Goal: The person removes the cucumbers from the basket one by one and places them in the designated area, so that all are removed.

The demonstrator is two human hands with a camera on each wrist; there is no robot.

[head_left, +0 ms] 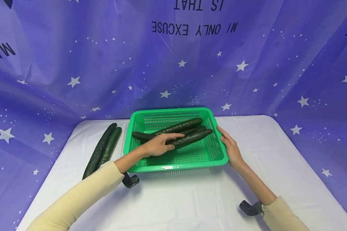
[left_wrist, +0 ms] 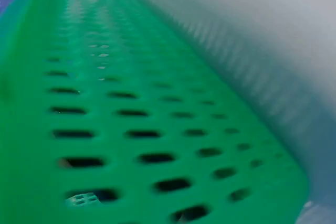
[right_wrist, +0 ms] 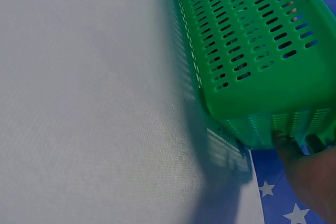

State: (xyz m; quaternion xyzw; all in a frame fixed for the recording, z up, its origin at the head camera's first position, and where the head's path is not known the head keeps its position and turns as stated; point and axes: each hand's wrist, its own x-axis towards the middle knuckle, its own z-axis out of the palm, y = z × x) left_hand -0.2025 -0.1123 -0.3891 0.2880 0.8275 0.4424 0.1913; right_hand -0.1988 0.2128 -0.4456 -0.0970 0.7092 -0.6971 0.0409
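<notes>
sleeves: nearest my head camera, a cream left sleeve (head_left: 78,199) and a cream right sleeve (head_left: 283,216), each with a dark curved piece (head_left: 130,180) by the wrist.
writing: on the purple backdrop (head_left: 205,73) i read capitals upside down, "only excuse" and "is that"; "mi" shows at the far left, and a word is cut off at the right edge. white stars surround them.
basket: i see a green slotted basket (head_left: 188,165) on the white cloth (head_left: 185,195), its long axis running left to right.
cucumbers in the basket: at least three, overlapping. the back cucumber (head_left: 179,125) and the front cucumber (head_left: 192,138) slant, right ends pointing away from me; another cucumber's end (head_left: 141,136) points left.
cucumbers on the cloth: an outer cucumber (head_left: 98,152) and an inner cucumber (head_left: 112,142) lie side by side left of the basket, far ends leaning right, near ends partly behind the sleeve.
left hand: the left hand (head_left: 157,146) lies over the front cucumber, thumb spread from fingers; whether it grips, i cannot tell.
right hand: the right hand (head_left: 232,151) touches the basket's right end from outside, fingers extended, pinching nothing.
left wrist view: slotted green wall fills most of it, blurred.
</notes>
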